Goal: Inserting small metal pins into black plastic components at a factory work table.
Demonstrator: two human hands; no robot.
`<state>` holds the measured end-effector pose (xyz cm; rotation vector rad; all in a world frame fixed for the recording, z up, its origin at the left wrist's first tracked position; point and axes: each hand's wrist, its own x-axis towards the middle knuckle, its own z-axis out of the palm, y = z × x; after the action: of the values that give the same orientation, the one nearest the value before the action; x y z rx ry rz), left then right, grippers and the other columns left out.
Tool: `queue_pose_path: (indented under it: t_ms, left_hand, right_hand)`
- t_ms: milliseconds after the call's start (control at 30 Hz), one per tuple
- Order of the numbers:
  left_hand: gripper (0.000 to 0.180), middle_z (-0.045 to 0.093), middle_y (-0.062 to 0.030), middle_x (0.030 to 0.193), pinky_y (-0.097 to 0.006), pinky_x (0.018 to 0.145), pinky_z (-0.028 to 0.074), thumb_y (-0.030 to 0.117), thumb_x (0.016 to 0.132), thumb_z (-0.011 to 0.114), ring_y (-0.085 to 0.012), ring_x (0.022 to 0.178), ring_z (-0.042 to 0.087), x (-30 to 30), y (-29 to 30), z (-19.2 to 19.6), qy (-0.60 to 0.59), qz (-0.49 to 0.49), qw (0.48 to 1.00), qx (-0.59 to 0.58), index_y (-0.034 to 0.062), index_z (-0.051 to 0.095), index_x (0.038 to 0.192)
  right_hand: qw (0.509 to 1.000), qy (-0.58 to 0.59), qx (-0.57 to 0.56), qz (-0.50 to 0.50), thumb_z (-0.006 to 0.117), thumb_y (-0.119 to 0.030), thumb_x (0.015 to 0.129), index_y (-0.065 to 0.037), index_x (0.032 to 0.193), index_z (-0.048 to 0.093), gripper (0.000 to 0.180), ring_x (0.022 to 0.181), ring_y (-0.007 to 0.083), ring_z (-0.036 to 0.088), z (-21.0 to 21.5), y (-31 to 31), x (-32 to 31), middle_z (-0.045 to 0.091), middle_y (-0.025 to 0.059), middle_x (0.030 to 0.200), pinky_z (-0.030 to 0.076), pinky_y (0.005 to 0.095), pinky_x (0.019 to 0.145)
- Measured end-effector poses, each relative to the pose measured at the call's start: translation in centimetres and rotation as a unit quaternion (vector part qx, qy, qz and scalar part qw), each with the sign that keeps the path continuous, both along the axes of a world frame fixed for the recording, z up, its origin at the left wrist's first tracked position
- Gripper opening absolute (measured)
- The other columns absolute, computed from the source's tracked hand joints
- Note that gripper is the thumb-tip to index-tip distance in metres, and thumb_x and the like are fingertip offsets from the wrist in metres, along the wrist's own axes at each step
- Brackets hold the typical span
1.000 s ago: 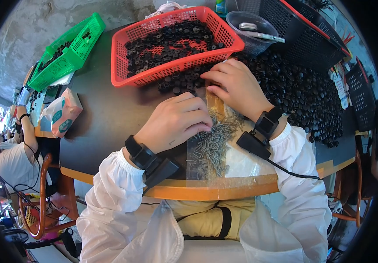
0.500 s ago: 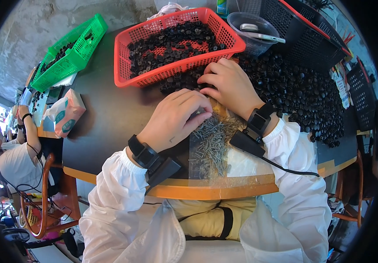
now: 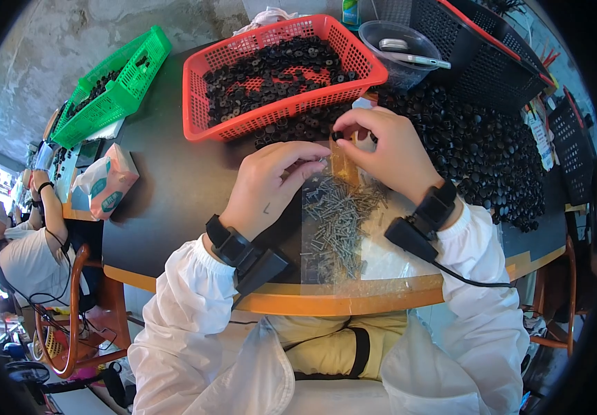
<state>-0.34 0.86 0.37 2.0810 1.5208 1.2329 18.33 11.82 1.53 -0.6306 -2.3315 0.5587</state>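
My right hand (image 3: 390, 149) pinches a small round black plastic part (image 3: 337, 136) between thumb and fingertips. Just left of it, my left hand (image 3: 267, 183) has thumb and forefinger closed on a small metal screw (image 3: 324, 160), of which little shows. Below both hands lies a heap of grey metal screws (image 3: 333, 221) on a clear plastic sheet taped at the table's front. A large pile of shiny black round caps (image 3: 482, 155) spreads to the right of my right hand.
Behind my hands stands a red basket (image 3: 298, 111) of black washer-like discs. A tissue pack (image 3: 113, 181) and green basket (image 3: 122, 90) lie left. Back right are a clear tub (image 3: 409, 72) with a phone and black crates (image 3: 475, 62). Another person (image 3: 29, 242) sits far left.
My right hand has drawn back right from the black parts near the red basket, a black part now showing in its fingertips. My left hand has shifted slightly left, off the screws.
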Motion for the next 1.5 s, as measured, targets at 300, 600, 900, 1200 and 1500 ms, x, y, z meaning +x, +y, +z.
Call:
queue_pose_path:
  t_ms: [300, 600, 900, 1200, 1500]
  left_hand:
    - [0.017, 0.07, -0.0062, 0.094, -0.024, 0.076, 0.054, 0.002, 0.089, 0.067, -0.0104, 0.088, 0.068, 0.7, -0.4, 0.2, -0.134, 0.012, 0.984, -0.112, -0.0002, 0.065, 0.105]
    - [0.008, 0.068, -0.0097, 0.103, -0.025, 0.075, 0.054, -0.001, 0.091, 0.062, -0.0128, 0.088, 0.066, 0.8, -0.6, 0.4, -0.266, 0.02, 0.953, -0.14, -0.0009, 0.059, 0.099]
    - [0.011, 0.063, -0.0059, 0.097, -0.022, 0.069, 0.053, 0.002, 0.086, 0.07, -0.0141, 0.083, 0.069, 0.8, -0.7, 0.3, -0.25, -0.013, 0.967, -0.054, 0.0001, 0.068, 0.097]
    - [0.014, 0.061, -0.0079, 0.095, -0.023, 0.067, 0.053, -0.005, 0.084, 0.069, -0.0142, 0.081, 0.064, 0.3, -0.6, -0.2, -0.174, -0.042, 0.984, -0.01, -0.0012, 0.068, 0.097]
    - [0.017, 0.065, -0.0057, 0.088, -0.025, 0.066, 0.052, -0.004, 0.077, 0.074, -0.0149, 0.077, 0.064, 0.9, -0.8, 0.4, -0.047, 0.024, 0.996, 0.066, 0.0029, 0.073, 0.093]
  right_hand:
    - [0.945, 0.114, -0.294, 0.083, 0.068, -0.007, 0.083, -0.001, 0.104, 0.066, 0.021, 0.084, 0.0106, 0.066, -0.7, -2.4, 1.3, 0.069, 0.0045, 0.091, 0.052, 0.0258, 0.079]
    - [0.859, 0.171, -0.47, 0.106, 0.065, -0.005, 0.088, 0.0, 0.111, 0.062, 0.024, 0.088, 0.0078, 0.062, -1.4, -2.7, 1.8, 0.066, 0.0019, 0.096, 0.05, 0.0227, 0.079]
    - [0.841, 0.185, -0.492, 0.13, 0.065, -0.006, 0.089, 0.0, 0.113, 0.061, 0.025, 0.09, 0.0072, 0.061, -1.2, -3.5, 1.5, 0.066, 0.0024, 0.096, 0.05, 0.0226, 0.081]
    - [0.828, 0.188, -0.51, 0.14, 0.064, -0.005, 0.09, 0.0, 0.114, 0.061, 0.025, 0.093, 0.0081, 0.063, -1.5, -3.4, 1.6, 0.067, 0.0036, 0.099, 0.05, 0.0229, 0.082]
    - [0.848, 0.169, -0.485, 0.128, 0.064, -0.005, 0.091, 0.0, 0.114, 0.061, 0.024, 0.091, 0.0079, 0.063, -1.5, -3.7, 1.7, 0.067, 0.0038, 0.1, 0.05, 0.0225, 0.083]
